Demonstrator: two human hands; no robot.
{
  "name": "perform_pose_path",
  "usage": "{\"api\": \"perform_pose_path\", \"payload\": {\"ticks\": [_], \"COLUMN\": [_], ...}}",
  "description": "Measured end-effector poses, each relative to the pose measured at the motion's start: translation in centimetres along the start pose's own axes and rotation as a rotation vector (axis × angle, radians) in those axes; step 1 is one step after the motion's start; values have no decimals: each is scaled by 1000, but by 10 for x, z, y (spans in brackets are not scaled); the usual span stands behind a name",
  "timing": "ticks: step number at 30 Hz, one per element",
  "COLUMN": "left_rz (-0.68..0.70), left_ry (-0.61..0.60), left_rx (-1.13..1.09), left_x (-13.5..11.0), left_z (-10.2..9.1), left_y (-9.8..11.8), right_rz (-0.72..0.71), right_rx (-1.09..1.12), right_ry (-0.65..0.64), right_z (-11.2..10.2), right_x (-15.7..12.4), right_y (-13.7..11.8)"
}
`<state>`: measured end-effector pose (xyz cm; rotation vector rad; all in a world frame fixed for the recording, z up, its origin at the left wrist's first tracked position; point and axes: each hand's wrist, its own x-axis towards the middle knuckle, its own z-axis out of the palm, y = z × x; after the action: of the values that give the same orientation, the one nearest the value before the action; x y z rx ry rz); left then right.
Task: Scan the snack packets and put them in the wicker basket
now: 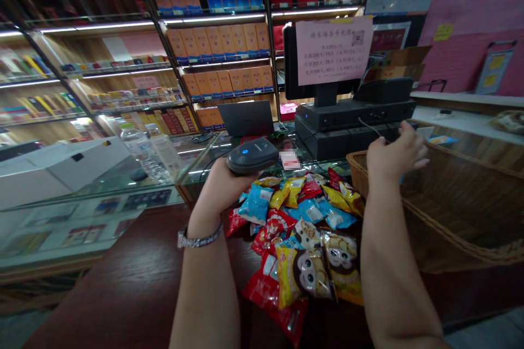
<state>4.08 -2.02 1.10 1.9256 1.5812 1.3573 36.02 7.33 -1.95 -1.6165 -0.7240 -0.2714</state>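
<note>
My left hand [223, 188] clamps the scanner [251, 157]; my right hand [395, 152], fingers parted, is by the basket [454, 237], snack packets [305, 235] between my arms.

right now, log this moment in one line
left hand: holding scanner | right hand: near wicker basket | snack packets: piled on counter

From the person's head, the wide view looks forward and down across a dark wooden counter [131, 278]. The left hand [219, 188] and right hand [391, 155] show close, mid-frame; snack packets [292, 229] lie near, lower centre; display shelves [215, 19] stand farther off, upper left.
</note>
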Motion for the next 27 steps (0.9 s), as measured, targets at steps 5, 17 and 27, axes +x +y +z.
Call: {"api": "perform_pose_path", "payload": {"ticks": [5,17,27], "left_rz": [44,45,21], "left_ry": [-33,-14,-11], "left_rx": [82,31,-14], "left_x": [1,0,1], "left_z": [-2,-4,-4], "left_y": [-7,-4,-10], "right_rz": [-445,-726,-599], "right_rx": [210,-263,-387], "right_ry": [-555,-1508,-1613], "right_z": [24,80,70], "right_x": [-24,-139,-148], "right_y": [-11,-22,-36]}}
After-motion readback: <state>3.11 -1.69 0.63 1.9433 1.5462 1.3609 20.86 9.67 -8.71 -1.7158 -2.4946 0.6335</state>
